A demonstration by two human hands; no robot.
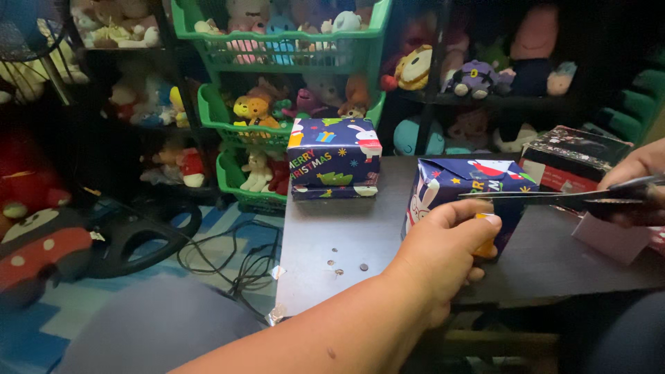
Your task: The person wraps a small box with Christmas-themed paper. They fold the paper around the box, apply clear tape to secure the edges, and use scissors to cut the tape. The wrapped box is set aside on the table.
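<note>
My left hand pinches the near side of a box wrapped in dark blue festive paper that stands on the dark table. My right hand comes in from the right edge and grips black scissors. Their blades lie level and point left, with the tips just above my left fingers at the box's front face. Two more wrapped boxes, stacked, stand at the table's far left corner.
A dark patterned box and pale paper lie at the right. Small coins or bits dot the table. Green baskets and shelves of plush toys fill the background. Cables and a fan base lie on the floor.
</note>
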